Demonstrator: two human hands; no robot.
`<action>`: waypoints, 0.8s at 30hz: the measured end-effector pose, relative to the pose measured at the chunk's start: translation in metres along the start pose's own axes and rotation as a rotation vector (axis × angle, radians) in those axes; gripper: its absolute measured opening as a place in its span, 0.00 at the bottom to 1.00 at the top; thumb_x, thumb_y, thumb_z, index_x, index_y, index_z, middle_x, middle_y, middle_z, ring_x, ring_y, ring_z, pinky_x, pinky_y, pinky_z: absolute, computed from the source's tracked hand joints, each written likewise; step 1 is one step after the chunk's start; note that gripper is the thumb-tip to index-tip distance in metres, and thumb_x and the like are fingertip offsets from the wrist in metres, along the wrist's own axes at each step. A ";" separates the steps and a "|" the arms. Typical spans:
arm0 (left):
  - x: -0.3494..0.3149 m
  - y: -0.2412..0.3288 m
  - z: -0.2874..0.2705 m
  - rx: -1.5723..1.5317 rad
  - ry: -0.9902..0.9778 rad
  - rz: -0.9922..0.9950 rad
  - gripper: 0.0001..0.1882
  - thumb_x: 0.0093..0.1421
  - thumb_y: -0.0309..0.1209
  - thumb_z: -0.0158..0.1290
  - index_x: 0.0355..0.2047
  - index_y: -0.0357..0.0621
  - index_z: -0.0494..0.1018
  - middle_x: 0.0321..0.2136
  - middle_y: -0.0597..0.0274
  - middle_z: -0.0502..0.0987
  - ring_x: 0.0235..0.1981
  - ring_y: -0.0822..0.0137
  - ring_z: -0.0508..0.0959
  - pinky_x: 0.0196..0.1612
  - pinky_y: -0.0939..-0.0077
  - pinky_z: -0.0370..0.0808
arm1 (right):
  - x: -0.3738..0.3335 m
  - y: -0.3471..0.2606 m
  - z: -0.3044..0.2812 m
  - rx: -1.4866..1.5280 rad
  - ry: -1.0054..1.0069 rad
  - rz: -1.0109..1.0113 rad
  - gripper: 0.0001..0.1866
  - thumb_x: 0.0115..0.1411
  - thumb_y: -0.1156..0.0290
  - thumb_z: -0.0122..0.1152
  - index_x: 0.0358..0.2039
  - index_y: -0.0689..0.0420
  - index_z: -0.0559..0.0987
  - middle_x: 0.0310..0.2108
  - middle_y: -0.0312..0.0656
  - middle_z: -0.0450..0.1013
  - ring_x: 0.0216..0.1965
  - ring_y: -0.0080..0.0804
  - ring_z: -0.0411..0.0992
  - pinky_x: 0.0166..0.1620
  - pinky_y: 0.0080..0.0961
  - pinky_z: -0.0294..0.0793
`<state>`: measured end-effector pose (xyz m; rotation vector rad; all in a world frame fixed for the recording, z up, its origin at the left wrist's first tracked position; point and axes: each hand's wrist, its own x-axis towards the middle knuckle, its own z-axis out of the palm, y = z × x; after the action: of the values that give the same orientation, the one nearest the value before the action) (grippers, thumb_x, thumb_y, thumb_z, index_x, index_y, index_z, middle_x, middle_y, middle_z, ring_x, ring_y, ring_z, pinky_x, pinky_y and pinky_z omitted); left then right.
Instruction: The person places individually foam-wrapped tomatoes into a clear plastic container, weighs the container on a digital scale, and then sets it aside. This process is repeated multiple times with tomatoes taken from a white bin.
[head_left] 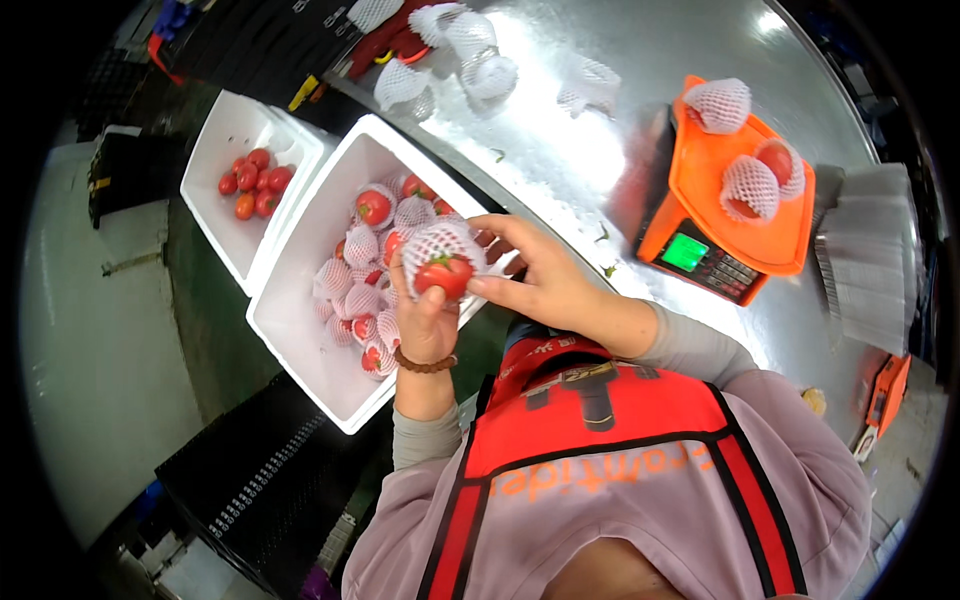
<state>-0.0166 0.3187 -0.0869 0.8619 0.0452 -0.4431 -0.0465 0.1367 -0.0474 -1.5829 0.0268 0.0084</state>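
Note:
A red tomato (pixel 443 277) in a white foam net sleeve (pixel 446 240) is held up over the edge of a white foam box (pixel 362 150). My left hand (pixel 425 322) grips it from the near left side, a brown beaded bracelet on the wrist. From the right, my right hand (pixel 535 270) closes on the same tomato, thumb against its lower right side. Inside the box below lie several more tomatoes (pixel 374 207), most of them in foam nets. The palm-side fingers of my left hand are partly hidden behind the tomato.
An orange scale (pixel 700 200) with a green-lit display stands on the metal table (pixel 560 150), carrying netted tomatoes (pixel 750 187). Loose foam nets (pixel 480 60) lie at the table's far side. Another white box (pixel 215 215) with bare tomatoes stands left; stacked clear trays (pixel 875 260) are at right.

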 end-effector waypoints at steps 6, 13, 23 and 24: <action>0.011 -0.021 0.042 0.190 -0.119 0.017 0.40 0.48 0.40 0.64 0.56 0.39 0.58 0.50 0.56 0.68 0.53 0.60 0.70 0.56 0.66 0.68 | 0.000 0.021 -0.022 -0.278 0.333 -0.198 0.08 0.58 0.70 0.58 0.33 0.61 0.77 0.25 0.40 0.72 0.27 0.32 0.72 0.31 0.25 0.70; 0.003 -0.033 0.053 -0.191 -0.224 -0.204 0.41 0.47 0.52 0.61 0.57 0.46 0.61 0.52 0.57 0.69 0.53 0.59 0.70 0.54 0.62 0.70 | -0.016 0.039 -0.059 0.284 0.324 0.221 0.09 0.60 0.68 0.57 0.33 0.62 0.76 0.22 0.31 0.71 0.24 0.16 0.65 0.28 0.18 0.66; -0.007 -0.030 0.082 0.416 -0.309 -0.100 0.44 0.42 0.34 0.69 0.56 0.36 0.58 0.47 0.59 0.69 0.48 0.67 0.71 0.52 0.71 0.70 | -0.044 -0.018 -0.063 -0.255 0.058 -0.309 0.17 0.46 0.65 0.68 0.38 0.53 0.81 0.38 0.41 0.69 0.43 0.38 0.67 0.47 0.33 0.66; -0.010 -0.029 0.084 0.453 -0.356 -0.069 0.44 0.42 0.34 0.70 0.56 0.36 0.58 0.47 0.59 0.69 0.48 0.67 0.71 0.51 0.72 0.70 | -0.043 -0.017 -0.060 -0.202 0.127 -0.295 0.09 0.48 0.68 0.67 0.32 0.54 0.82 0.34 0.39 0.70 0.39 0.36 0.68 0.44 0.31 0.67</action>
<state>-0.0486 0.2438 -0.0503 1.2146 -0.3671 -0.6809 -0.0899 0.0772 -0.0289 -1.7742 -0.1122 -0.3290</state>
